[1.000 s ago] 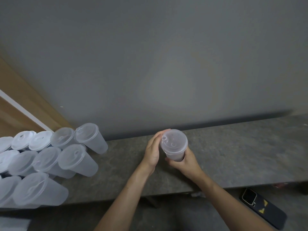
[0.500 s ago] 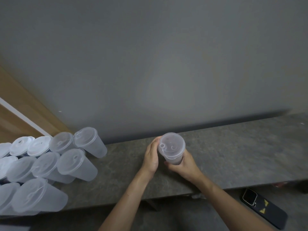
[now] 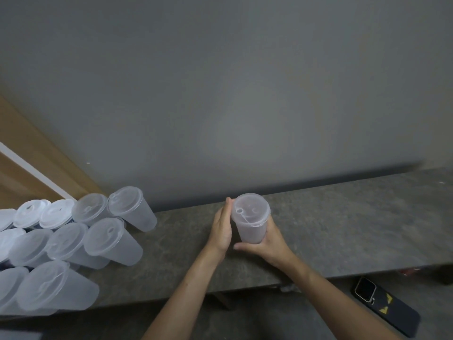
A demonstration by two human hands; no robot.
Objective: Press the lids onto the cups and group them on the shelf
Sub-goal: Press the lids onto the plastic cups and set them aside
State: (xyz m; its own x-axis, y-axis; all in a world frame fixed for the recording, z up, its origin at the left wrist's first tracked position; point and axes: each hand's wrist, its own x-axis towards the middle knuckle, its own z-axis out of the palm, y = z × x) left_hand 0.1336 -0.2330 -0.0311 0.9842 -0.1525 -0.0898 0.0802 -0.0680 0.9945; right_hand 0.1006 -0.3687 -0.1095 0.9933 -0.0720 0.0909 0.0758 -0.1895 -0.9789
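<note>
One cup (image 3: 252,231) is getting its lid (image 3: 250,209) seated, mid-way along the shelf (image 3: 343,217).
Capped cups (image 3: 73,241) are lying grouped at 8 o'clock; the left hand (image 3: 221,231), fingers straight, is pressing the lid at its 9 o'clock edge; the right hand (image 3: 269,244) is curling round the cup near its base. The lid is probably needing pressure all round.

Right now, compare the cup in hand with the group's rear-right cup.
The cup in hand is gripped low by the right hand, with the left hand flat against its side; the rear-right cup is untouched. The cup in hand is apart from the group; the rear-right cup sits among neighbours. Both are frosted and lidded.
</note>
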